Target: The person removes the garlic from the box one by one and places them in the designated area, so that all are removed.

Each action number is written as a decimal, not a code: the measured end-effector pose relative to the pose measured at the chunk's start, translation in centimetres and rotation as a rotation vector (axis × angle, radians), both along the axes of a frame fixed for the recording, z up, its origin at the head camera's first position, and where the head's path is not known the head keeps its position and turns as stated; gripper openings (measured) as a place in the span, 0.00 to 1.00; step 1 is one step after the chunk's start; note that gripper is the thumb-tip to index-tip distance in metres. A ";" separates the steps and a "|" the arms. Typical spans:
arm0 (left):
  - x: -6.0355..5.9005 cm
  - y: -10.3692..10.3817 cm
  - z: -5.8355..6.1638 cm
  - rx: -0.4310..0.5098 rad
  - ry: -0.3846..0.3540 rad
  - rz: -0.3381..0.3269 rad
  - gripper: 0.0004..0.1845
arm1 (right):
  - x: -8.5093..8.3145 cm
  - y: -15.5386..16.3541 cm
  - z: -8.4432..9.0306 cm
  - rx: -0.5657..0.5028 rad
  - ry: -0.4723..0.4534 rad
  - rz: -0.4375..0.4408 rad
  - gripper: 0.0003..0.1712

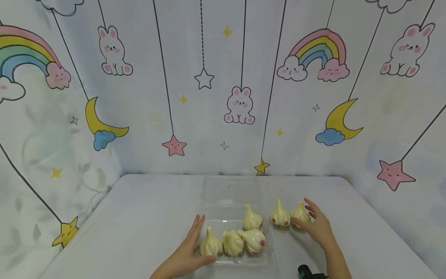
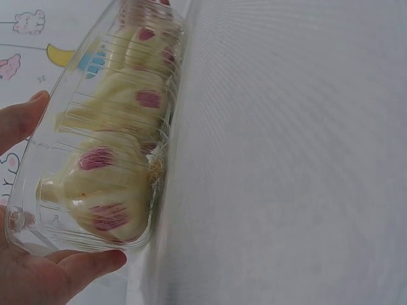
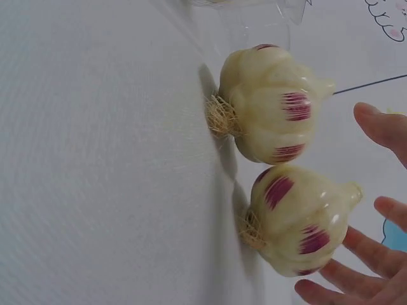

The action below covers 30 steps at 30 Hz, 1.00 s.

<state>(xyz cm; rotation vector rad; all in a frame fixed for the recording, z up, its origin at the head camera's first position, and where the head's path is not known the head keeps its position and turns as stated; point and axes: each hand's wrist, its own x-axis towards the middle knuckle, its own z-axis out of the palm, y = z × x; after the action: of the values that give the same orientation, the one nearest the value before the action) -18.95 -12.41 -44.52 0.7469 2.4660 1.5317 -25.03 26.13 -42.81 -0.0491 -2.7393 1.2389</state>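
left hand (image 1: 188,248) flat against tray (image 1: 265,254) edge, fingers straight, no grasp. right hand (image 1: 318,226) open, fingertips touching outer garlic (image 1: 300,213); second garlic (image 1: 280,216) just beside.

place: staged recording booth, not a lived-in room | walls: I face a nursery-print backdrop cloth (image 1: 223,97) of rainbows, bunnies, moons and stars on three sides | bench (image 1: 139,221): draped in plain pale cloth

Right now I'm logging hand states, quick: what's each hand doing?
Left hand: open, fingers straight against the clear plastic clamshell tray.
Right hand: open, around the far-right cream, purple-streaked garlic bulb.
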 end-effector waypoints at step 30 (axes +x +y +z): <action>0.3 -0.2 0.1 -0.020 0.031 -0.001 0.50 | 2.2 -3.9 4.4 -0.043 0.191 -0.054 0.45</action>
<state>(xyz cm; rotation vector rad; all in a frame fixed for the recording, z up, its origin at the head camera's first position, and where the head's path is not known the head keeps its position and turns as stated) -18.69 -12.60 -44.46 0.7742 2.4995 1.5039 -22.88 22.27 -38.42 -0.0082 -2.5333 1.2203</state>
